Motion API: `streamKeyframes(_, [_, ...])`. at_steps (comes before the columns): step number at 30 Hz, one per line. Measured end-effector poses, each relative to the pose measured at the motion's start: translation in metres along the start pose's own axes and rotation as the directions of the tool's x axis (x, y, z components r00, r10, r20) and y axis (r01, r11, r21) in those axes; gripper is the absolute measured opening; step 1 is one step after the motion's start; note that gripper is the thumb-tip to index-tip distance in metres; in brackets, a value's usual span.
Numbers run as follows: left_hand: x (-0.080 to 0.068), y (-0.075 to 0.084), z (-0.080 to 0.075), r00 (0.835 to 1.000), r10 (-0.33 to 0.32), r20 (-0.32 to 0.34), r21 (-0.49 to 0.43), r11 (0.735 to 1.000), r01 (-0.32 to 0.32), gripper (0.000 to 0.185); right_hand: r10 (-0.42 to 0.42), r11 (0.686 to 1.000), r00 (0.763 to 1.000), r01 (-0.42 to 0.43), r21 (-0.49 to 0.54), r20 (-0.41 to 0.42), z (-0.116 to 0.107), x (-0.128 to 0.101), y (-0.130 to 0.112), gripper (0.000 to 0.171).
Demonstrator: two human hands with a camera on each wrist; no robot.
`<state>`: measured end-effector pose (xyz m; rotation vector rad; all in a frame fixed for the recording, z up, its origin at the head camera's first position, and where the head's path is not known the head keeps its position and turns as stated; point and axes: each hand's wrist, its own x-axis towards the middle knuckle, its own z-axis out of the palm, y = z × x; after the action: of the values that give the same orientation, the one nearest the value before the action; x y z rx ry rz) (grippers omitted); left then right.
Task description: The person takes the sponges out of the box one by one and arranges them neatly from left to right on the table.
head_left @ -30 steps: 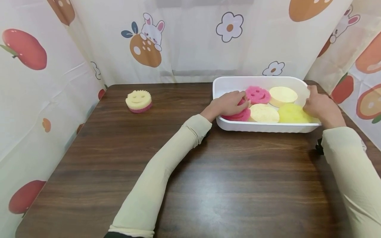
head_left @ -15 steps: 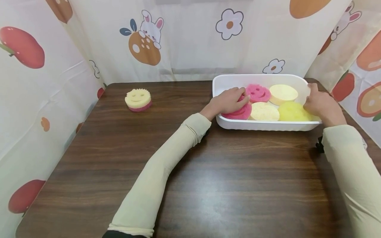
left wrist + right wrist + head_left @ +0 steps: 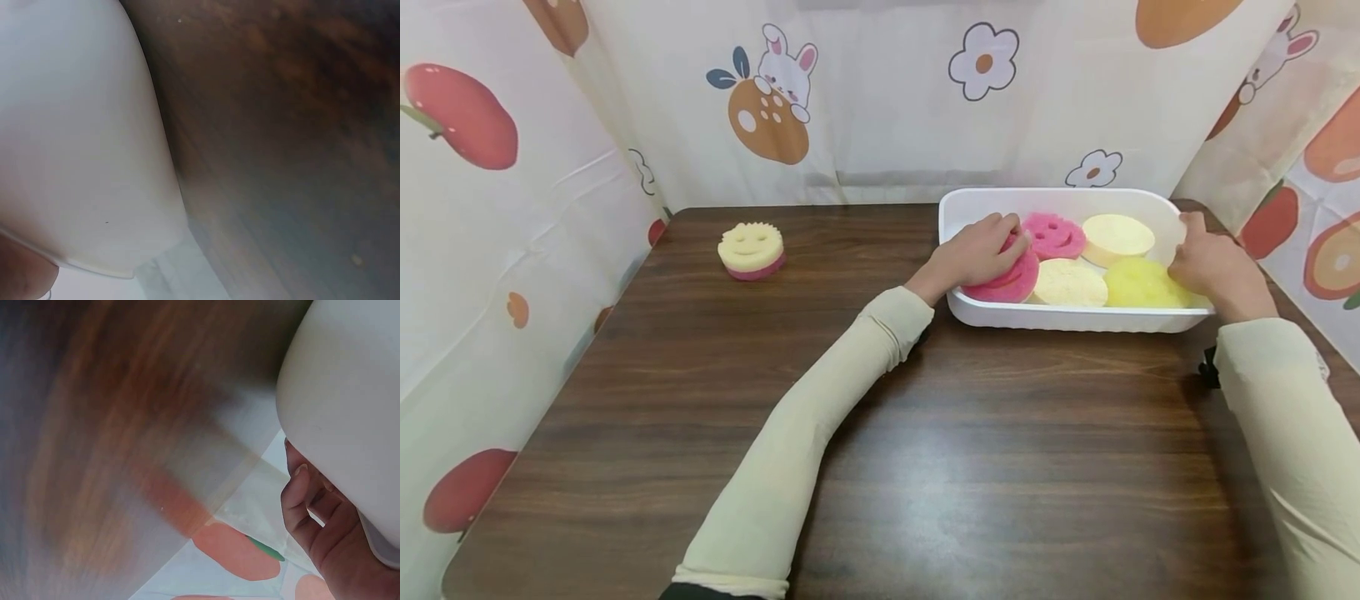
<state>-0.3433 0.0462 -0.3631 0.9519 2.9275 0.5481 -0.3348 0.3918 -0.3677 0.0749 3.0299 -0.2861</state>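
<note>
Left hand (image 3: 976, 257) curled over a pink sponge (image 3: 1009, 282) at the left end of the white tray (image 3: 1075, 318), fingers wrapped round its edge. Right hand (image 3: 1213, 265) gripping the tray's right rim, probably thumb inside, hard to tell. Yellow-and-pink smiley sponge (image 3: 751, 251) sitting well apart on the table (image 3: 880, 417).

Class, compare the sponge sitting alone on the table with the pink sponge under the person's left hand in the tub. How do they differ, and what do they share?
The lone sponge shows a pale yellow smiling top over a pink layer; the gripped pink sponge looks pink throughout. The lone sponge lies flat on the bare table, untouched; the pink one sits tilted inside the white tub, held by the left hand. Both are round.
</note>
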Motion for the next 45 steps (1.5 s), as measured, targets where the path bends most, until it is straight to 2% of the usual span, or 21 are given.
streamKeyframes(12, [-0.006,0.001,0.002,0.994,-0.047,-0.095,-0.039,0.998,0.043,0.035,0.021,1.0,1.0,-0.021,0.002,0.009,0.004,-0.005,0.0,0.07])
streamKeyframes(19, [-0.009,0.003,0.004,0.992,-0.064,-0.108,-0.098,0.994,0.053,0.037,0.005,1.0,1.0,-0.005,0.005,-0.001,0.005,-0.01,0.003,0.071])
streamKeyframes(27, [-0.012,0.002,-0.001,0.99,-0.079,-0.118,-0.138,0.988,0.062,0.036,0.011,1.0,1.0,-0.011,-0.002,-0.01,0.006,-0.007,0.0,0.07])
streamKeyframes(35, [-0.008,0.0,-0.005,0.98,-0.061,-0.19,-0.209,0.978,0.02,0.034,0.01,1.0,1.0,-0.01,-0.002,-0.015,0.002,-0.003,0.001,0.07])
streamKeyframes(38, [-0.007,-0.001,-0.006,0.979,-0.056,-0.194,-0.236,0.972,0.009,0.036,0.021,1.0,1.0,-0.021,0.004,-0.002,0.001,-0.002,0.001,0.071])
streamKeyframes(45, [-0.006,-0.002,-0.011,0.979,-0.056,-0.196,-0.27,0.963,0.001,0.04,-0.021,1.0,1.0,0.021,-0.003,-0.018,0.0,-0.001,0.002,0.07])
